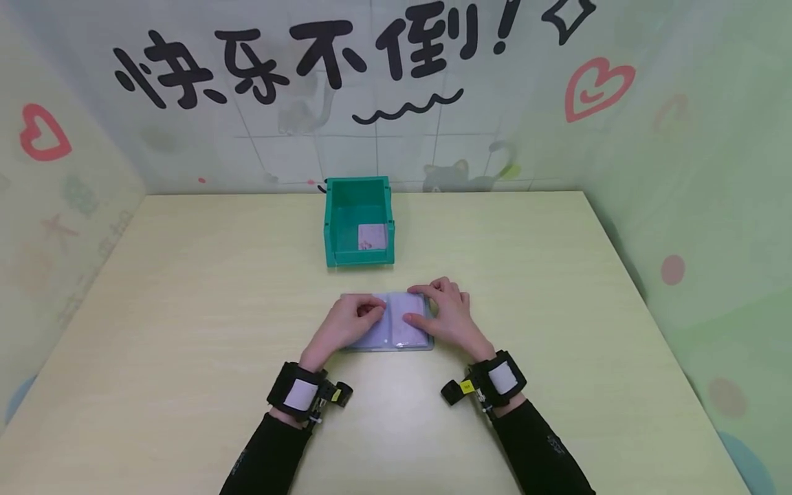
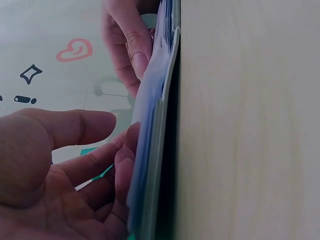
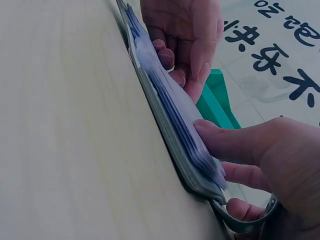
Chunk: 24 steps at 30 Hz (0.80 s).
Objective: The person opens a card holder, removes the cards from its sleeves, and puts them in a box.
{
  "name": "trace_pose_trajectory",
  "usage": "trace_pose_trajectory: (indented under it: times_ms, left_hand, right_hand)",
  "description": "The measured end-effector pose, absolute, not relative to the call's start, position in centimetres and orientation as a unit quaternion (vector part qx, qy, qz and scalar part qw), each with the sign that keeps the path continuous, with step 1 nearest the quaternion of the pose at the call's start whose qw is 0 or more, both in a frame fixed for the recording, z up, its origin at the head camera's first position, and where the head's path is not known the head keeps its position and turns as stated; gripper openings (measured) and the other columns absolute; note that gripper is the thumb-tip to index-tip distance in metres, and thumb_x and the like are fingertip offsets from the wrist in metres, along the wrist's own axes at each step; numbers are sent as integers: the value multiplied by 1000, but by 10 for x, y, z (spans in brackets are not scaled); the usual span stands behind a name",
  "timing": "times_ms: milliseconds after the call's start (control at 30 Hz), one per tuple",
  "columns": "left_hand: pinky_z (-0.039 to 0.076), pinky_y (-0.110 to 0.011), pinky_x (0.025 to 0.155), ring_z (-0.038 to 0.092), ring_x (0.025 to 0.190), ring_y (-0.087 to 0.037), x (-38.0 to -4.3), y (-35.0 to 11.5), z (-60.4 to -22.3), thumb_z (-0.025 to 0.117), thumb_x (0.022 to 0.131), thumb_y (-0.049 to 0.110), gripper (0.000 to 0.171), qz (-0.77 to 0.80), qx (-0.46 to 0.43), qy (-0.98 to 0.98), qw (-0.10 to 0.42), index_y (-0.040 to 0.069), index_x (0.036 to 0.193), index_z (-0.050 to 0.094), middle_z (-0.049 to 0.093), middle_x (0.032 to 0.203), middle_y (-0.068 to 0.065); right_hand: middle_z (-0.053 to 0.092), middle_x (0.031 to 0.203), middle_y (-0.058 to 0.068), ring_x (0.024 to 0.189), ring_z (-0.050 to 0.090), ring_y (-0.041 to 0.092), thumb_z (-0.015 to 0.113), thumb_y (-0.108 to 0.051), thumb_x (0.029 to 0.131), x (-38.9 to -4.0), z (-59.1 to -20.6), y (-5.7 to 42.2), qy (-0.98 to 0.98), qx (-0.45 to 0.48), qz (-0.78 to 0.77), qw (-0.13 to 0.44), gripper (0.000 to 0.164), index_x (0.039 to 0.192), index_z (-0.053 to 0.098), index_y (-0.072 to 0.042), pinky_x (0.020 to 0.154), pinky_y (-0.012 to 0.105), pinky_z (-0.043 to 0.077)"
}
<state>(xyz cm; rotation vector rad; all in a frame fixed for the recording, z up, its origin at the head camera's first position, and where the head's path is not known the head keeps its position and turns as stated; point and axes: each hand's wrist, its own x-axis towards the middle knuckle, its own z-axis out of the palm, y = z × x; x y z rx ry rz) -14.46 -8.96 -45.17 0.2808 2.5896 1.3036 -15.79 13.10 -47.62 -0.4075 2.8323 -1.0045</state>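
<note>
A small card holder (image 1: 410, 330) lies spread on the table, with clear, lilac-tinted sleeve pages and a grey-green cover. My left hand (image 1: 354, 322) is over its left half. In the left wrist view, curled fingertips (image 2: 123, 172) rest against the page while the thumb stands off it. My right hand (image 1: 450, 313) holds the right half, thumb on the page and fingers around the outer edge. The right wrist view shows a stack of sleeves (image 3: 187, 140) under that thumb and a strap (image 3: 245, 225) looped by the fingers.
Beyond the card holder stands a green bin (image 1: 359, 258), with a pinkish card (image 1: 372, 236) inside. The pale wooden table (image 1: 204, 289) is bounded by printed panels at the back and both sides.
</note>
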Motion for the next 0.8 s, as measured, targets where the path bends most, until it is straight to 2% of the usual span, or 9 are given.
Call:
trace_pose_trajectory:
  times_ms: [100,267,467,633,800]
  left_hand:
    - [44,-25,70,56,82,-18,-145,-90,-451,61,99,15,25,443,100,883,115,2,116,73,72,101,-12]
    - [43,-25,70,56,83,-18,-144,-89,-451,61,99,15,25,440,103,884,117,1,116,74,72,102,-12]
    - [43,-25,70,56,83,-18,-144,-89,-452,61,99,15,25,436,103,887,116,1,115,74,72,102,-12]
    - [43,-25,70,56,83,-18,-144,-89,-452,61,99,15,24,431,103,889,114,2,115,74,72,102,-12]
    - [43,-26,70,55,82,-18,-144,-88,-451,62,99,16,25,429,100,890,114,1,115,74,72,101,-12]
  right_hand:
    - [48,123,13,116,41,30,79,-37,86,-159,-476,130,932,-129,-335,56,49,130,66,-19,91,42,23]
    - [48,122,14,114,41,30,79,-37,86,-160,-475,129,933,-127,-331,56,52,133,65,-20,89,43,23]
    - [48,122,13,116,39,31,78,-37,86,-161,-472,127,935,-122,-328,63,48,129,66,-21,90,44,23]
    - [46,121,13,113,38,31,78,-36,87,-163,-468,126,934,-132,-325,71,51,134,64,-21,88,44,22]
    - [45,122,14,113,37,32,77,-35,88,-165,-466,125,933,-136,-323,79,43,127,66,-21,89,45,22]
